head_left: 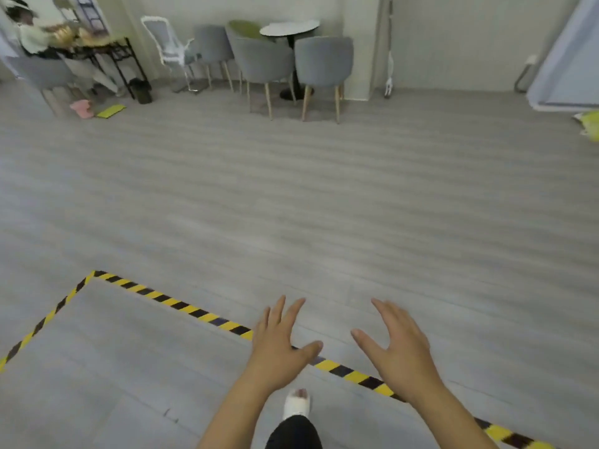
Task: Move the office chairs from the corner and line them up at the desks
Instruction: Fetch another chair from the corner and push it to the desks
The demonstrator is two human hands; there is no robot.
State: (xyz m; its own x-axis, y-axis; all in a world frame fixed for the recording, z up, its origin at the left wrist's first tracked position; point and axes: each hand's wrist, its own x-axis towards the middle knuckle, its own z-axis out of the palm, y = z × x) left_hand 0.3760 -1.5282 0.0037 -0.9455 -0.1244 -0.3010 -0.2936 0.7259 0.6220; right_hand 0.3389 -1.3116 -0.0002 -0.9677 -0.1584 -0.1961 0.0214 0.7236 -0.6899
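Observation:
Several grey upholstered chairs with pale wooden legs stand far ahead by the back wall: one (324, 61) to the right of a small round white table (289, 28), one (264, 64) in front of it, one (212, 47) further left. A white-framed chair (165, 43) stands beside them. My left hand (278, 345) and my right hand (397, 348) are stretched out low in front of me, palms down, fingers spread, holding nothing. Both hands are far from the chairs.
Yellow-and-black tape (181, 307) marks a corner on the grey floor under my hands. A person (35, 37) sits at a black-framed desk (110, 50) at the far left, with a black bin (142, 90) beside it. A pink object (82, 108) and a yellow pad (111, 111) lie on the floor.

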